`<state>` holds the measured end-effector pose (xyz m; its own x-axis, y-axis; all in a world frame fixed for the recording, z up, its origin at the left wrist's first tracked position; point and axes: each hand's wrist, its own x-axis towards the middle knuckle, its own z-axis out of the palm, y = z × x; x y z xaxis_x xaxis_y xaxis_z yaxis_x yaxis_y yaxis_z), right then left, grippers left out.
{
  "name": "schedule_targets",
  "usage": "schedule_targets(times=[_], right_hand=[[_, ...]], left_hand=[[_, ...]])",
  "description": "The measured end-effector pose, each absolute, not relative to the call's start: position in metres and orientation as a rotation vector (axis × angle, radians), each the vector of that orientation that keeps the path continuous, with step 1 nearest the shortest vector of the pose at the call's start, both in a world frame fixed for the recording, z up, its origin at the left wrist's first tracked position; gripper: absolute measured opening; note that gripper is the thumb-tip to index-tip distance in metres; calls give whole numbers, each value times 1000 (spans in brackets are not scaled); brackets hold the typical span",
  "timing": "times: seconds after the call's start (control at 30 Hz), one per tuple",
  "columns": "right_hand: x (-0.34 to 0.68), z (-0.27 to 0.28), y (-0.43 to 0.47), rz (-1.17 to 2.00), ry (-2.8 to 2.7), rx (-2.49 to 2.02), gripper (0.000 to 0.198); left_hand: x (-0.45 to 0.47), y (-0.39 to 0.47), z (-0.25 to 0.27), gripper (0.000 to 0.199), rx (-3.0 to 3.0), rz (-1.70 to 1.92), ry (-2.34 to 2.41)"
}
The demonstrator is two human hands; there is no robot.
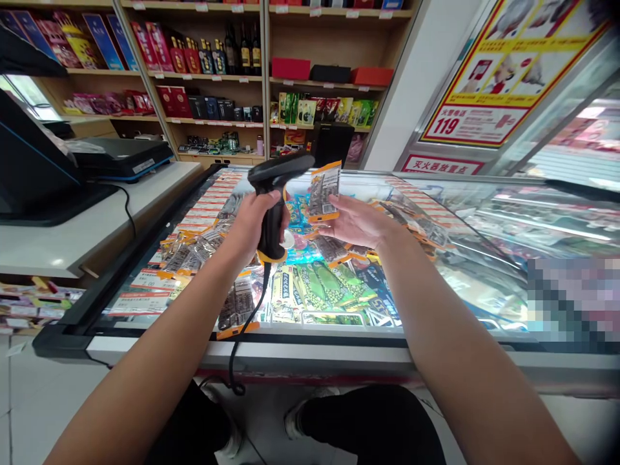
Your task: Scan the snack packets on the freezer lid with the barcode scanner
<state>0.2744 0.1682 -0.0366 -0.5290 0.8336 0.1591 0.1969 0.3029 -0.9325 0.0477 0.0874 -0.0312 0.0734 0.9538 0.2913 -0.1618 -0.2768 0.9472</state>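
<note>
Our left hand wraps its fingers round the grip of a black scanner, and they hide its trigger side. Our right hand holds a small orange-edged packet by its right edge, thumb in front and the other fingers partly out of sight. The packet stands raised over the surface, just beside the scanner's head; its barcode side faces us, but we cannot read the small print.

Our forearms cover parts of the surface and of the loose packets at the left and the right. More dark packets lie near the front edge, with the scanner's cable crossing beside them and dropping over the edge. Green bags show through the glass, blurred by glare. At the far right, a pixelated patch conceals whatever is there. A scale and a screen, cut off by the frame, stand at the left; stocked shelves stand behind.
</note>
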Motion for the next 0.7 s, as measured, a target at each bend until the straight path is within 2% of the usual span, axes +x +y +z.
schedule_targets(times=[0.07,0.13,0.4,0.6,0.7], right_hand=[[274,-37,169,1479,-1783,-829,47],[275,-37,170,1551,-1667,-809,50],[279,-38,178,1473,-1561,-871,57],[279,-39,177,1512,-1526,-798,50],[279,-37,179,1410,-1575,-858,53]], left_hand=[[50,87,-34,34,1381,1294,834],[52,85,-37,32,1410,1196,825],[53,87,-47,31,1413,1068,805],[54,89,-48,33,1399,1108,792],[54,86,-44,35,1399,1108,802]])
